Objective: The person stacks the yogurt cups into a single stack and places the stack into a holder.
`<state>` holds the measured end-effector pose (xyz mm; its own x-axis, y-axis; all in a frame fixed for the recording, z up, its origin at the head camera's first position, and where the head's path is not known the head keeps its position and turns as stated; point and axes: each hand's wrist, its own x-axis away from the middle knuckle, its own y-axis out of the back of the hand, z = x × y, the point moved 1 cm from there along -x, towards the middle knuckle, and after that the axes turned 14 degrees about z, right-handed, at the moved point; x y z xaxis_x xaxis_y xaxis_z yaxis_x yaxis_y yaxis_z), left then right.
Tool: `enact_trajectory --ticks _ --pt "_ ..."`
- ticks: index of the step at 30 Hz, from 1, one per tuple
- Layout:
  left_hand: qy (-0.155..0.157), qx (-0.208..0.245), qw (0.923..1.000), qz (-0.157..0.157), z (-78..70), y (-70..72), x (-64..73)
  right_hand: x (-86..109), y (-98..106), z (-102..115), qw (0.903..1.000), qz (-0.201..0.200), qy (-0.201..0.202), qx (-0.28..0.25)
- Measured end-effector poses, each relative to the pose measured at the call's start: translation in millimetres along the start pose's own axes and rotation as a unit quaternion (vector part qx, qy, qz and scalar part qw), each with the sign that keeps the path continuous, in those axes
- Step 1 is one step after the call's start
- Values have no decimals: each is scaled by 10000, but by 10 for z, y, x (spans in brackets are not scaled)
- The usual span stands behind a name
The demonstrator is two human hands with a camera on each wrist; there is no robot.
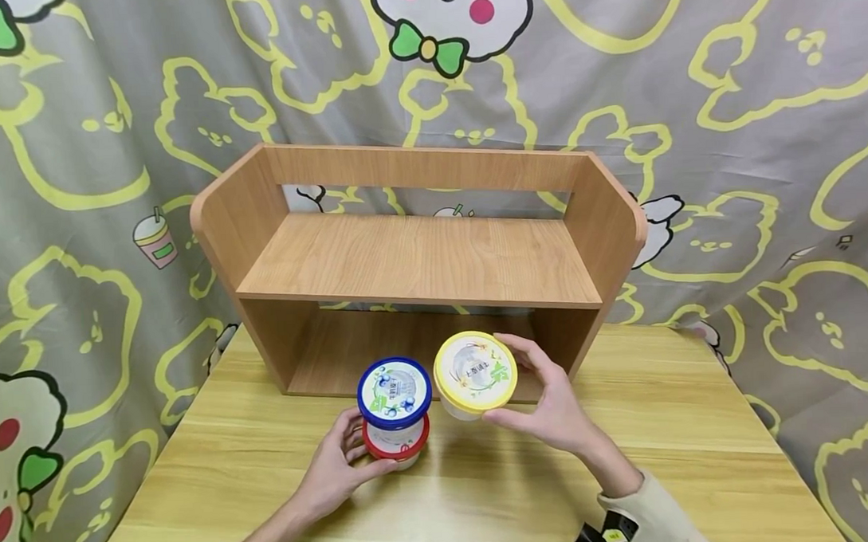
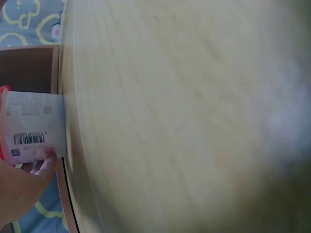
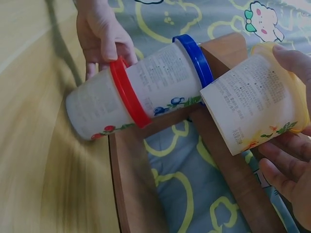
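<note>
Two white plastic tubs stand stacked on the table: one with a red lid (image 1: 416,444) below, one with a blue lid (image 1: 395,392) on top of it. My left hand (image 1: 335,472) grips the lower, red-lidded tub from the left side. In the left wrist view a barcode shows on that tub's wall (image 2: 36,124). Off the table, just right of the stack, my right hand (image 1: 553,406) holds a third tub with a yellow lid (image 1: 477,371) by its lid edge. The right wrist view shows this tub (image 3: 252,99) with its base close to the blue lid.
A two-level wooden shelf (image 1: 419,255) stands on the wooden table (image 1: 663,454) behind the tubs. Behind it hangs a grey curtain (image 1: 746,156) with yellow cartoon outlines. A small black device (image 1: 607,531) sits at my right wrist.
</note>
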<state>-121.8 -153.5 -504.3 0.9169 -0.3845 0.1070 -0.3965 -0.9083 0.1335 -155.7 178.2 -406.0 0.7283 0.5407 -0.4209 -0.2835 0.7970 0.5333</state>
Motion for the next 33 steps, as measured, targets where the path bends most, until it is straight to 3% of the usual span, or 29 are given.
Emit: enact_trajectory --ticks 25,33 --pt "69 54 10000 -33 -5 -8 -8 -302 -16 172 9998 6 171 -139" --pt "60 46 10000 -10 2 9 -11 -467 -72 175 9983 46 195 -547"
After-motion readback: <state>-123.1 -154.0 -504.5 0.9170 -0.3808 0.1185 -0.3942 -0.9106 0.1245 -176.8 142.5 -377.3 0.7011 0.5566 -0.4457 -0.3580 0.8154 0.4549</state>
